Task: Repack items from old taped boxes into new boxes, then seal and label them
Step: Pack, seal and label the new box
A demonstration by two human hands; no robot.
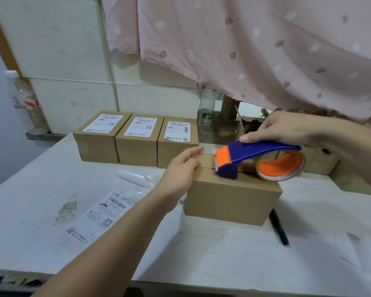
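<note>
White worktop point(223, 264) set against a pale panelled wall point(62, 50), with a pink curtain point(266, 50) hanging above.

Left hand point(180, 170): fingers straight and together, pressed flat on the far-left top edge of the brown box point(231, 198), which stands mid-table. The likely purpose is to hold the flaps shut and steady the box against the pull of the tape.

Right hand point(283, 129): curled round the blue handle of the tape dispenser point(255, 155), thumb laid along its top. The orange cutter end sits on the lid seam just right of the left fingertips, and the tape roll point(281, 168) lies below the right palm. This arrangement suggests the sealing step.

Just beyond the left fingertips stands a row of three labelled boxes point(137, 138), apparently finished. Beside the left forearm a loose shipping label point(99, 217) lies flat, probably meant for this box. Clear plastic film point(135, 176) lies left of the left hand, and a black marker point(278, 228) lies at the box's near right corner.

Not resolved:
- The box's contents.
- The right fingers beneath the handle.
- Whether any clear tape already lies on the seam.
- The open carton point(244, 125) behind the right hand, which that hand largely covers.
</note>
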